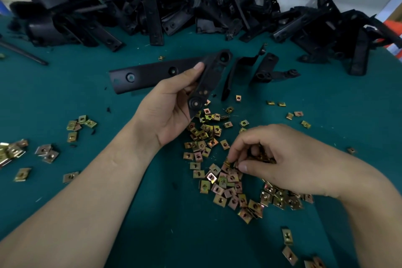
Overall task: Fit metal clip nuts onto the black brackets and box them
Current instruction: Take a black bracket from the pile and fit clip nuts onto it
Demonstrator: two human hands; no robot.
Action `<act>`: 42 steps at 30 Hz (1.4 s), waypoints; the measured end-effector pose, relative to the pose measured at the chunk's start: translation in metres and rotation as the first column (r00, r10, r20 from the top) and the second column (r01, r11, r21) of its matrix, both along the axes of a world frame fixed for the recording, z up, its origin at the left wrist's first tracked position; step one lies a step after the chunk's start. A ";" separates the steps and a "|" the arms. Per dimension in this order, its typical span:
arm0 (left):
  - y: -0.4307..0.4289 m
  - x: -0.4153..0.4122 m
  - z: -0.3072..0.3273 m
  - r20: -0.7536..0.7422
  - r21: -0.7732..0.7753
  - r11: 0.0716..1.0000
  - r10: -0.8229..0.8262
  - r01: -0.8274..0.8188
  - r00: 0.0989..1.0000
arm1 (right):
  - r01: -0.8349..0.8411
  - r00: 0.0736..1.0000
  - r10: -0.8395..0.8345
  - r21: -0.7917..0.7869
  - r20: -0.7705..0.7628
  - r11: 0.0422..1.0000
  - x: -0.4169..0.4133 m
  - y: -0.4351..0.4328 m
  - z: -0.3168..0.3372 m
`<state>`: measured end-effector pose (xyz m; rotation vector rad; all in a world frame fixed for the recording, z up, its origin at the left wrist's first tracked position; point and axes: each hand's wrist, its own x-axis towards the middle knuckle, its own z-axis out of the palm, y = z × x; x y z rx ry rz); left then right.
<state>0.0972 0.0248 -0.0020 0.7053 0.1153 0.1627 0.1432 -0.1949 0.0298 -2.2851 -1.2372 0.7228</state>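
Across the top of the frame, a pile of brackets (pixel 195 6) runs nearly edge to edge along the back of the table (pixel 65 93). At centre, the left hand (pixel 171 111) holds one bracket (pixel 156 75) above the table, its long arm reaching left. Just right of it lie two loose brackets (pixel 267 67). Below centre spreads the heap of clip nuts (pixel 219 183), and the right hand (pixel 282 159) is over the heap's right side, fingertips pinching into it. A smaller cluster of nuts (pixel 80 125) lies at middle left, and stray nuts (pixel 288 243) lie at lower right. A rod (pixel 24 52) lies at upper left.
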 end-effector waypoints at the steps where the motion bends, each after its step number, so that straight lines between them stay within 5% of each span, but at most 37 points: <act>1: 0.000 0.000 0.000 -0.003 0.005 1.000 -0.002 0.002 1.000 | 0.011 1.000 -0.011 -0.002 0.004 1.000 -0.001 0.000 0.000; 12: -0.002 -0.001 0.000 -0.036 0.004 1.000 -0.028 0.028 0.999 | 0.061 0.977 -0.047 -0.061 0.206 0.996 -0.006 -0.007 0.005; 23: -0.002 -0.002 0.001 -0.041 0.015 1.000 -0.023 0.023 0.999 | 0.230 0.973 -0.226 0.286 -0.047 0.930 -0.005 0.005 0.000; 30: -0.004 -0.003 0.000 0.012 0.020 0.999 -0.048 0.047 0.999 | 0.293 0.945 -0.204 0.390 -0.254 0.873 -0.005 0.011 0.001; 35: -0.005 -0.004 0.001 0.006 0.047 0.995 -0.084 0.084 0.996 | 0.477 0.841 -0.237 0.459 -0.487 0.749 -0.004 0.014 -0.003; 42: -0.005 -0.004 -0.001 0.005 0.077 0.991 -0.106 0.105 0.994 | 0.506 0.806 -0.222 0.443 -0.549 0.741 -0.005 0.017 -0.006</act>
